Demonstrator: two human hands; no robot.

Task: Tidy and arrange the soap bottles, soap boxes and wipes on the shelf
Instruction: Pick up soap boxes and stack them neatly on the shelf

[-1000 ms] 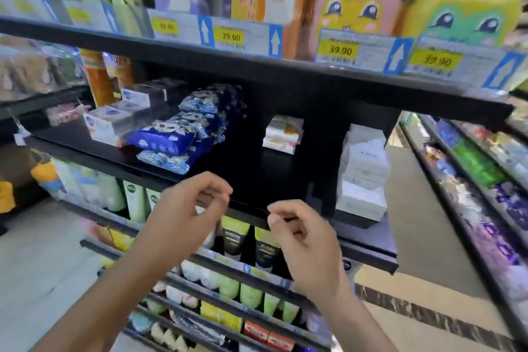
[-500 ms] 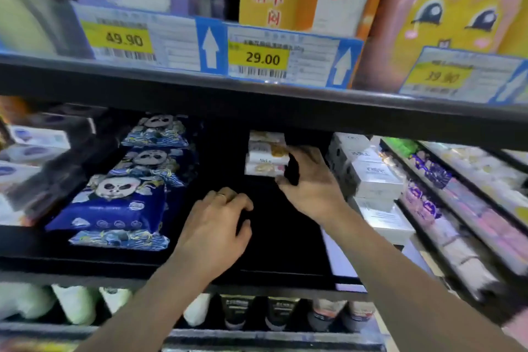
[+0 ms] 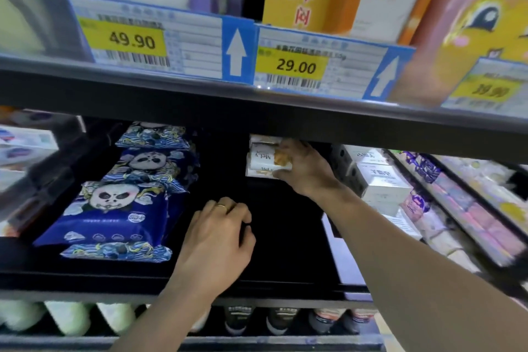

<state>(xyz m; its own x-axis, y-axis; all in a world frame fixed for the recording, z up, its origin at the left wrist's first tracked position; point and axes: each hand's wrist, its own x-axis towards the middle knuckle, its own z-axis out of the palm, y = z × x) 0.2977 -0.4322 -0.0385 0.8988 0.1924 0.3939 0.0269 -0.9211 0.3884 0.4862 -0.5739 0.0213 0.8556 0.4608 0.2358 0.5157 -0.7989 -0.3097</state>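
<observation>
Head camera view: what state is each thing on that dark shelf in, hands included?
Soap boxes: stacked at the back, gripped by the right hand.
Right hand: fingers curled round the stack.
Left hand: holding nothing, resting on the shelf.
Wipes packs: lying flat, stacked, untouched.
White boxes: stacked, untouched.

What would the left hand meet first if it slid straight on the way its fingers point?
Probably nothing soon: the left hand points into bare dark shelf between the panda wipes and the soap boxes. Depth is unclear; the back is too dark.
</observation>
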